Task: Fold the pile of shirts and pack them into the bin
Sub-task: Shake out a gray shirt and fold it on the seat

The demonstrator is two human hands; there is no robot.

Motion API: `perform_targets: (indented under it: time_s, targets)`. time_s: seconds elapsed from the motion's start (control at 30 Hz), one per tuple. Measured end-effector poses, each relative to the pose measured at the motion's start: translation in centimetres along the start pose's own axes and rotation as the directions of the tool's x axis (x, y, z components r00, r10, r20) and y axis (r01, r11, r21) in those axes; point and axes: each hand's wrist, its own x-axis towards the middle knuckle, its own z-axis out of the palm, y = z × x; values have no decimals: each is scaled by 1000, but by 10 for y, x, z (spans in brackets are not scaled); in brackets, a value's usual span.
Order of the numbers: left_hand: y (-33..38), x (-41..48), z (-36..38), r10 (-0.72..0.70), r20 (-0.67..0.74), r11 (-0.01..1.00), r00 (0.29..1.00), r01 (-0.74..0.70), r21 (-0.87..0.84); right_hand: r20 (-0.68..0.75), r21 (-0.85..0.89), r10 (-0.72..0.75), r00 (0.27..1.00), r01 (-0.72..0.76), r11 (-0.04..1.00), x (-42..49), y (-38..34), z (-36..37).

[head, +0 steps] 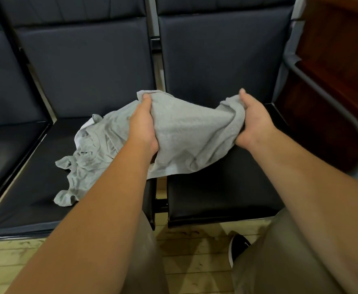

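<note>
Both hands are at the centre of the frame, above a row of dark padded seats.

Left hand (pixel 143 124): closed round the upper left edge of the grey shirt (pixel 192 134). The thumb lies on top of the cloth. The fingers curl underneath and are hidden by the fabric.

Right hand (pixel 252 122): closed round a bunched fold at the shirt's right end. The thumb points up and the cloth is gathered against the palm. The fingers are mostly covered, so how tightly they close cannot be judged.

Grey shirt: stretched between the two hands and sagging slightly in the middle. Its lower hem hangs over the gap between the left seat cushion (pixel 25 183) and the right seat cushion (pixel 220 198).

Crumpled grey fabric (pixel 89 153): lies on the left seat cushion, left of centre, touching the left forearm. It runs up under the left hand. It is unclear whether this is the rest of the held shirt or a separate garment.

Lower frame: a pale wooden floor (pixel 195 264), two trouser legs, and a dark shoe (pixel 237 246) at lower right.

Right edge of the frame: dark brown wooden furniture (pixel 335 77) stands beside the seats.
</note>
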Motion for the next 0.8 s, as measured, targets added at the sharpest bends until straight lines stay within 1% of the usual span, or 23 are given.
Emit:
perform_targets:
  time_s: [0.07, 0.13, 0.17, 0.2, 0.27, 0.3, 0.33, 0.37, 0.43, 0.47, 0.5, 0.53, 0.6, 0.67, 0.73, 0.8]
  targets:
    - [2, -2, 0, -75, 120, 996, 990, 80, -37, 79, 63, -22, 997, 17, 998, -8, -5, 4]
    - [0, -5, 0, -165, 247, 985, 955, 170, 1, 181, 92, -47, 982, 31, 995, -13, -9, 4]
    - [-3, -4, 1, -225, 263, 974, 938, 214, 72, 218, 117, -50, 975, 25, 993, -13, -10, 5]
    - [-7, -2, 2, -277, 241, 956, 930, 242, 165, 263, 136, -50, 963, 14, 991, -12, -11, 5]
    - [-16, -1, 5, -367, 192, 881, 910, 274, 385, 351, 143, -38, 936, -13, 990, -9, -13, 7]
    - [-20, -2, 8, -388, 195, 858, 901, 275, 435, 378, 135, -21, 926, -33, 990, -7, -12, 6]
    - [-24, -2, 11, -383, 212, 865, 899, 268, 425, 399, 97, 5, 917, -48, 994, -5, -10, 6]
    - [-26, -1, 14, -347, 229, 894, 909, 247, 374, 416, 34, 43, 908, -62, 997, -5, -9, 7]
    - [-27, -3, 24, -253, 298, 957, 920, 192, 218, 457, -91, 105, 883, -71, 993, -9, -7, 8]
    - [-27, -2, 26, -220, 333, 971, 917, 172, 166, 484, -162, 125, 866, -52, 985, -11, -7, 10]
    - [-27, 0, 27, -189, 351, 978, 917, 143, 153, 488, -236, 127, 864, -9, 972, -12, -6, 12]
    - [-27, 2, 26, -166, 357, 981, 919, 116, 157, 464, -318, 105, 880, 55, 947, -12, -5, 14]
    - [-25, 6, 21, -146, 400, 983, 905, 87, 161, 382, -493, 35, 923, 172, 853, -9, -2, 15]
    - [-21, 6, 17, -149, 404, 982, 903, 86, 168, 319, -627, -21, 947, 228, 745, -5, 3, 14]
    - [-19, 7, 15, -104, 332, 978, 938, 36, 205, 303, -717, -50, 952, 262, 646, 0, 7, 13]
    - [-19, 10, 13, 7, 277, 955, 961, -89, 283, 297, -768, -35, 954, 261, 585, 2, 9, 14]
